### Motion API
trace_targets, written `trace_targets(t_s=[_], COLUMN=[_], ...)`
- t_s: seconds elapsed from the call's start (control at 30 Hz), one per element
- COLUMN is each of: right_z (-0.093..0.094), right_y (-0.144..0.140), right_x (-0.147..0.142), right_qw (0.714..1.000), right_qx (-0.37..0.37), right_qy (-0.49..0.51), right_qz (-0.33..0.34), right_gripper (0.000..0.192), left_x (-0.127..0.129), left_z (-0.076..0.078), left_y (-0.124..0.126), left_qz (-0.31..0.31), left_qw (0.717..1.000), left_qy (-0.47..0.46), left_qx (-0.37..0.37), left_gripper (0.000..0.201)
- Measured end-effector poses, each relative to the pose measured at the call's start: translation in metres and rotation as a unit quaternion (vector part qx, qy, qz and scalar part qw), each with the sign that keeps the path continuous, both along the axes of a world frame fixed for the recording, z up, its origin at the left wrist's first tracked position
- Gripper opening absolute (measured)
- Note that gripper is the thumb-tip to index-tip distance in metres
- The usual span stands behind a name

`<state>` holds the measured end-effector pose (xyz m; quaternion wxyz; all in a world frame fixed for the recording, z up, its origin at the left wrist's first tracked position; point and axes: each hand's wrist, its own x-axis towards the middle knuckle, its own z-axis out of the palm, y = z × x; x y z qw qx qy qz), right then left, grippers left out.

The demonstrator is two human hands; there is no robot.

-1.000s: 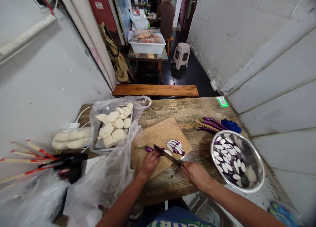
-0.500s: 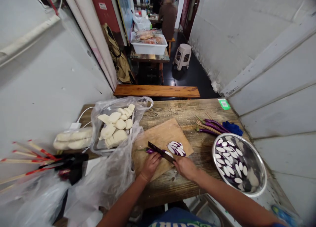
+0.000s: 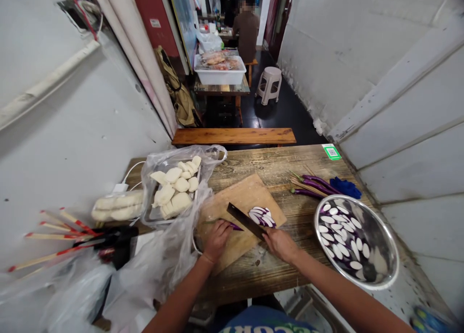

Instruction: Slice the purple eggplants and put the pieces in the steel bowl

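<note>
My left hand (image 3: pixel 216 238) pins the purple stub of an eggplant (image 3: pixel 235 226) to a wooden cutting board (image 3: pixel 235 197). My right hand (image 3: pixel 280 243) grips the handle of a dark knife (image 3: pixel 245 219), whose blade lies across the board just right of the stub. A small pile of purple-edged eggplant slices (image 3: pixel 261 216) sits on the board beyond the blade. A steel bowl (image 3: pixel 389 270) to the right holds several more slices.
Whole thin eggplants (image 3: pixel 313 183) and a blue cloth (image 3: pixel 345 186) lie behind the bowl. A tray of white buns (image 3: pixel 176 189) in a plastic bag sits left of the board; red-tipped skewers (image 3: pixel 54 226) lie far left. A bench (image 3: pixel 234 136) and a seated person (image 3: pixel 247 28) are beyond the table.
The eggplant piece under my left hand has shrunk to a short stub. My right hand and knife have shifted left and up along the board, and the slice pile has grown.
</note>
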<state>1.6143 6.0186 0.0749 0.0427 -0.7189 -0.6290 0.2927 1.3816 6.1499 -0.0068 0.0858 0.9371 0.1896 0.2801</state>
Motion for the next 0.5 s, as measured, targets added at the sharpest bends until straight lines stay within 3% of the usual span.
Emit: trace_targets(t_s=[0.2,0.33,0.5], right_z=[-0.002,-0.004,-0.003], right_y=[-0.004,-0.006,-0.006], right_x=[0.009,0.009,0.009], right_qw=[0.999,0.999,0.999], right_qx=[0.000,-0.003,-0.007], right_qy=[-0.041,-0.050,-0.039], right_qz=[0.013,0.018,0.020], right_gripper=[0.034,0.034,0.033], left_x=[0.002,-0.007,0.005], left_z=[0.001,0.005,0.010], left_y=[-0.013,-0.013,-0.009], left_qz=[0.026,0.046,0.011], left_qw=[0.999,0.999,0.999], left_qy=[0.015,0.022,0.016], left_qx=[0.028,-0.004,-0.028], left_gripper=[0.023,0.027,0.029])
